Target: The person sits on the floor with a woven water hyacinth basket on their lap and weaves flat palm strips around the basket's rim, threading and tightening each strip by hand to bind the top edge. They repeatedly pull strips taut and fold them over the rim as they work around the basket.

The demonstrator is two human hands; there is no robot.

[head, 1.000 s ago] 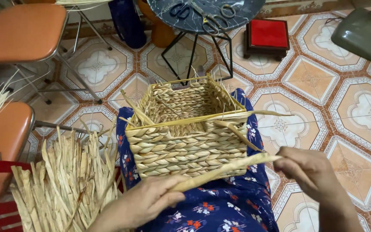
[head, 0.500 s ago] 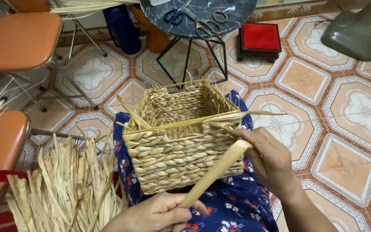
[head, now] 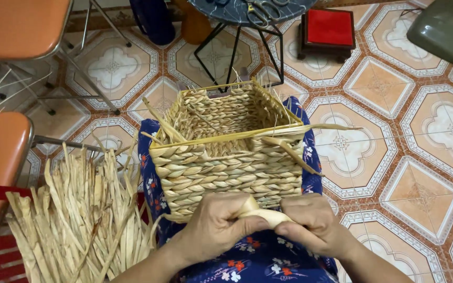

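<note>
Pinching a pale straw strand (head: 264, 214) tightly, left hand (head: 217, 226) and right hand (head: 314, 224) below woven basket (head: 226, 152)

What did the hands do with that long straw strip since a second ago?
Both hands came together at the near foot of the woven basket. The right hand slid in from the right, and the strip, earlier stretched out long, is now pinched short between it and the left hand. The basket and the straw pile stayed put.
</note>
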